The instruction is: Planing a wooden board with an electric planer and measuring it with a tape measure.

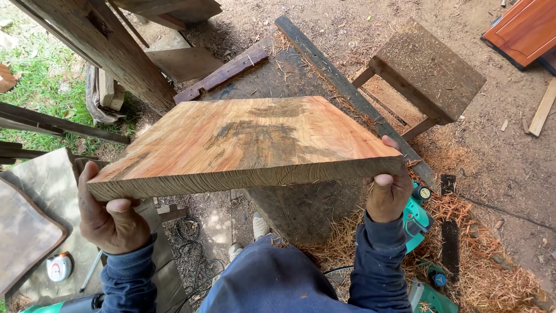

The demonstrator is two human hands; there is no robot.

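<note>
Gripping a thick wooden slab at its near corners, both hands, left and right, are clamping it; it looks heavy, stiff and rough-sawn.

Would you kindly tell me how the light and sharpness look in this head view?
Head view: soft, even shade over the wooden slab, both hands sharp, no glare; sunlit grass at the upper left is brighter; edges bend slightly from the wide lens.

Both hands lift a thick wooden slab: left hand grips its near-left corner, right hand its near-right corner.
</note>
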